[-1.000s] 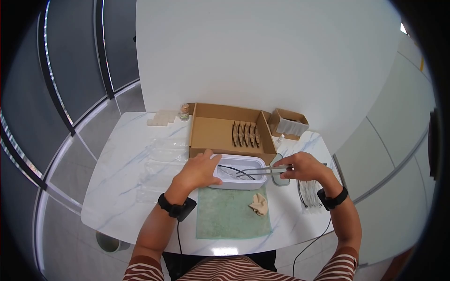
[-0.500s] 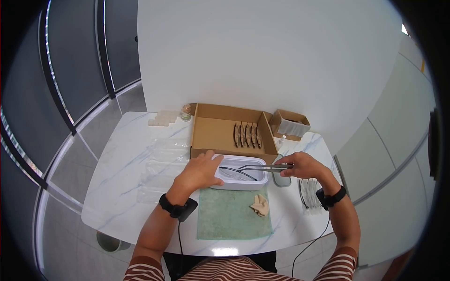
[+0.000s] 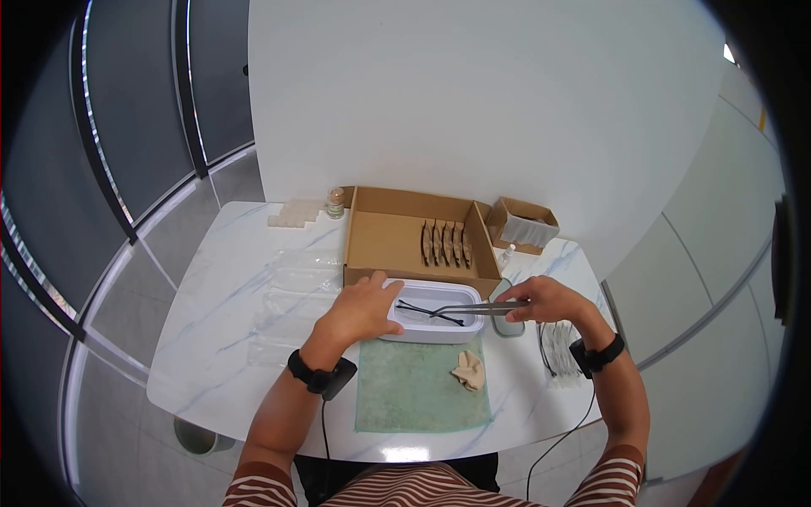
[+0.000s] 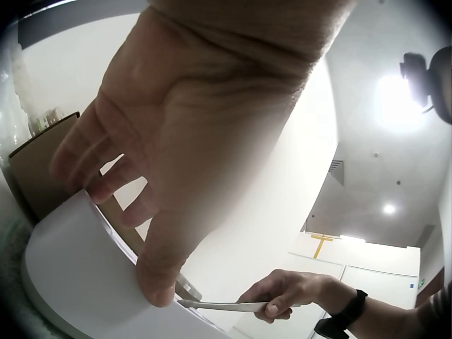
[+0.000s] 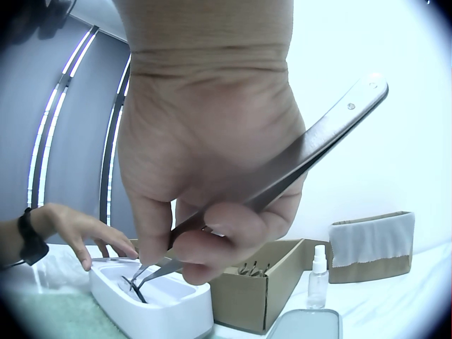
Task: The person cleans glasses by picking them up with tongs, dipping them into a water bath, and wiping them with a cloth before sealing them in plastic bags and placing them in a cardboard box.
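A white oblong tub (image 3: pixel 432 335) stands behind the green cloth (image 3: pixel 410 397). Inside it lie eyeglasses (image 3: pixel 414 308) with thin black arms crossing. My left hand (image 3: pixel 363 308) grips the tub's left end; the left wrist view shows the thumb (image 4: pixel 157 279) on one side and the fingers (image 4: pixel 95 152) over the rim. My right hand (image 3: pixel 549 300) pinches metal tweezers (image 3: pixel 498 308) from the tub's right side. Their bent tips reach into the tub at the arms' crossing; whether they clamp anything, I cannot tell. In the right wrist view, the tweezer tips are beside a black arm (image 5: pixel 138 291).
Behind the tub stands a cardboard box (image 3: pixel 380 241) with several dark curved pieces. A smaller box (image 3: pixel 524 224), spray bottle (image 3: pixel 507 253) and greenish lid (image 3: pixel 508 325) are at right. Clear bags (image 3: pixel 296 304) lie left; a beige cloth (image 3: pixel 468 372) lies on the green one.
The tweezers' tips have lifted, then come down again at the crossing, closer together than at first. The black arms have shifted in the tub. My left hand has stayed put.
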`<state>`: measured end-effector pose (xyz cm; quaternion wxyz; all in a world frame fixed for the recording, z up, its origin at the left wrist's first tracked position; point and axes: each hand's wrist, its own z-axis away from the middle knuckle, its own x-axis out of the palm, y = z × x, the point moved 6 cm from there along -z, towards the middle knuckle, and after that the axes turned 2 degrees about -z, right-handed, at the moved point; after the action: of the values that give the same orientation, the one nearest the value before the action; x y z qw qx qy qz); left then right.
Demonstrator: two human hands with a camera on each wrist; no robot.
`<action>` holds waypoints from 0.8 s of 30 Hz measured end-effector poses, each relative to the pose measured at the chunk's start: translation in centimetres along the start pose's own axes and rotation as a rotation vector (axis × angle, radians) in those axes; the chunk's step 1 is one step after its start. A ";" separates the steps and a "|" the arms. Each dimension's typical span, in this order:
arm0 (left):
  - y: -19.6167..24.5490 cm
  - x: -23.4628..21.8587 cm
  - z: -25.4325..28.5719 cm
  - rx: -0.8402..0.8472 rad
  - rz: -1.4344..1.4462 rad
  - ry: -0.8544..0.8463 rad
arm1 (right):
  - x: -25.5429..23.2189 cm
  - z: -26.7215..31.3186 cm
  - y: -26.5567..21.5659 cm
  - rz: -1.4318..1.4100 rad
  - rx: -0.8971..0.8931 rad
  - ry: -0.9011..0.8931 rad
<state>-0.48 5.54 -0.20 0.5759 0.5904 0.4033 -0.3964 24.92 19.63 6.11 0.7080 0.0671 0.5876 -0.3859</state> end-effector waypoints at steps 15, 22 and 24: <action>-0.1 0.1 0.0 -0.004 -0.007 -0.003 | -0.9 0.3 -2.0 0.221 -0.052 0.144; -0.1 0.3 0.0 0.005 -0.012 0.007 | -0.4 0.2 -2.2 0.209 -0.048 0.087; -0.1 0.3 0.0 0.005 -0.010 0.008 | -0.3 0.1 -2.5 0.237 -0.077 0.093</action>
<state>-0.51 5.54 -0.52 0.5708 0.5912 0.4076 -0.3981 23.41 17.99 7.28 0.7227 0.1268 0.6220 -0.2732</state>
